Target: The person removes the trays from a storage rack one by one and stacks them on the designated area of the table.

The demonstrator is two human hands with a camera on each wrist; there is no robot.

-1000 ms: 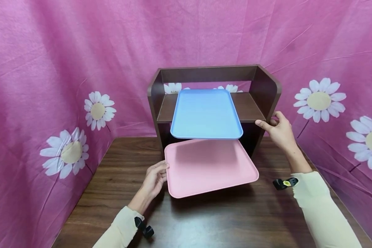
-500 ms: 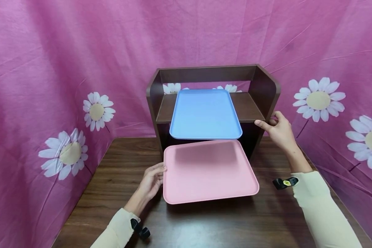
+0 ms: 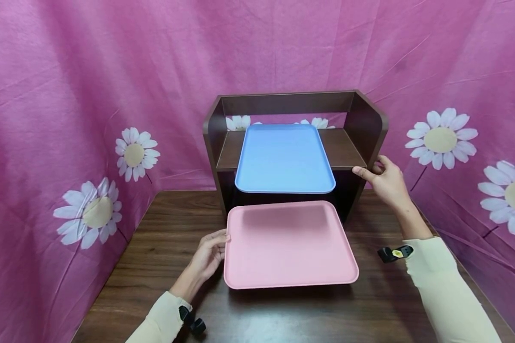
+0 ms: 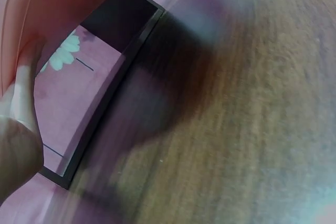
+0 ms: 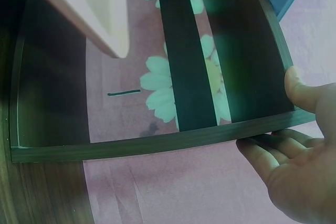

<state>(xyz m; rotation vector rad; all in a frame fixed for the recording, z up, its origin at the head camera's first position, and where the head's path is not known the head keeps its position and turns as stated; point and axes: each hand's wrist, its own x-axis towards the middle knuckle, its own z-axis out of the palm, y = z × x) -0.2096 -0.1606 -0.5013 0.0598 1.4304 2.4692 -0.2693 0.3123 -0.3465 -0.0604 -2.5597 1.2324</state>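
By its edge, the pink tray is grasped in the left hand, lying to that hand's right above the wood-grained counter. Beyond, the shelf, bearing the blue tray, is gripped by the right hand, thumb in front. Behind everything, flowered cloth is hung.

The desktop shelf stands on the table with the fabric backdrop behind it, the upper tray on it, jutting past its front, the lower tray before its bottom opening, left hand before its left side, right hand at its right edge.
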